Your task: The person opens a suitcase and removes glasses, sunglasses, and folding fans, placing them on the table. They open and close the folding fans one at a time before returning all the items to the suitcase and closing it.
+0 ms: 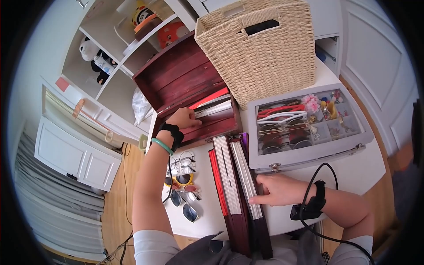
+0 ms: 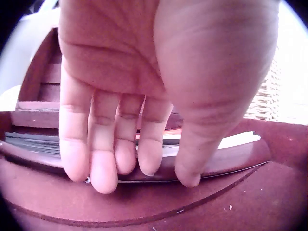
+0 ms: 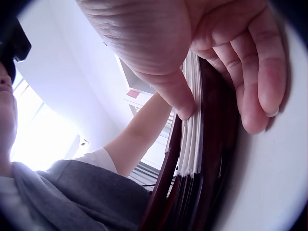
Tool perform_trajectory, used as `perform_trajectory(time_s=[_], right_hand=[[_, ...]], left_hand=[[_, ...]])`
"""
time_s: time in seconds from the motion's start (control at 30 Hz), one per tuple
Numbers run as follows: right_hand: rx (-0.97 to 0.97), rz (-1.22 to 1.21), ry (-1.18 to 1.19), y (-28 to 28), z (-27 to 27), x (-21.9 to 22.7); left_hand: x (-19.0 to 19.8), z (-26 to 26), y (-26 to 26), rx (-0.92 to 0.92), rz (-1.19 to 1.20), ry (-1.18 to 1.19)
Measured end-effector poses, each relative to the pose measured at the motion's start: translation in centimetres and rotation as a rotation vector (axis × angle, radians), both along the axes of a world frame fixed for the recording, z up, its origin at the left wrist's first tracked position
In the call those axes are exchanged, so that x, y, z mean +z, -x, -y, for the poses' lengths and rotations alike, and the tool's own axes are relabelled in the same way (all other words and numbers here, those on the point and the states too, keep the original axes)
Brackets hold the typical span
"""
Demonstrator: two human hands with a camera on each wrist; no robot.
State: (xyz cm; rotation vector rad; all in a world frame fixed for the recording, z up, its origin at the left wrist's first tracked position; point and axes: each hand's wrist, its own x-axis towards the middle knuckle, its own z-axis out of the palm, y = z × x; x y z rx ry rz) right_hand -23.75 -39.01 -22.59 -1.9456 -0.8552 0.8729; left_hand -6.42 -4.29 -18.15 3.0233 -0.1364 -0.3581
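In the head view, my left hand (image 1: 183, 118) reaches into an open dark-red wooden chest (image 1: 152, 104). A dark album with white page edges (image 1: 214, 107) and a red strip lies inside. The left wrist view shows the fingers (image 2: 103, 175) pointing down, nearly straight, over the album's near side, and the thumb apart. Two thick dark-red albums (image 1: 229, 176) (image 1: 245, 176) stand spine-down on the white table, page edges upward. My right hand (image 1: 280, 190) rests beside the right-hand one, its thumb (image 3: 185, 108) on the page edges and its fingers lying loosely along the cover near the tabletop.
Several pairs of glasses (image 1: 182, 179) lie left of the albums. On the right sits a grey clear-lidded box (image 1: 282, 160) of jewellery. Behind it towers a woven basket (image 1: 269, 62). A black cable (image 1: 304, 221) hangs from the right wrist. White shelves (image 1: 99, 44) hold plush toys.
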Motion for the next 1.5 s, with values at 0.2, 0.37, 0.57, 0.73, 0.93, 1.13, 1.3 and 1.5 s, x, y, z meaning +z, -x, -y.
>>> perform_trajectory(time_s=[0.2,0.37,0.57,0.73,0.93,1.13,1.3,1.5], right_hand=[[0.003,-0.005,0.015,0.0,-0.1,-0.1],[0.019,0.016,0.018,-0.2,-0.1,0.0],[-0.006,0.026,-0.03,0.1,0.1,-0.2],[-0.011,0.01,-0.017,0.2,0.1,0.0],[-0.041,-0.002,-0.178,0.4,-0.1,-1.1],[-0.013,0.028,-0.183,0.3,-0.1,-1.0],[-0.004,0.002,-0.145,0.3,0.0,-0.7],[0.003,0.041,-0.113,0.2,0.1,-0.9]], left_hand=[[-0.8,-0.2,-1.0,-0.015,0.097,-0.052],[-0.7,0.8,0.0,-0.129,0.309,-0.18],[3.3,6.0,6.1,-0.088,0.449,0.126],[5.2,8.0,14.0,-0.097,0.294,0.213],[2.3,8.5,20.2,0.169,-0.418,0.542],[-0.1,9.6,22.6,0.346,-0.454,0.77],[-1.5,10.6,23.3,0.487,-0.471,0.91],[-1.7,11.3,22.9,0.443,-0.67,0.945]])
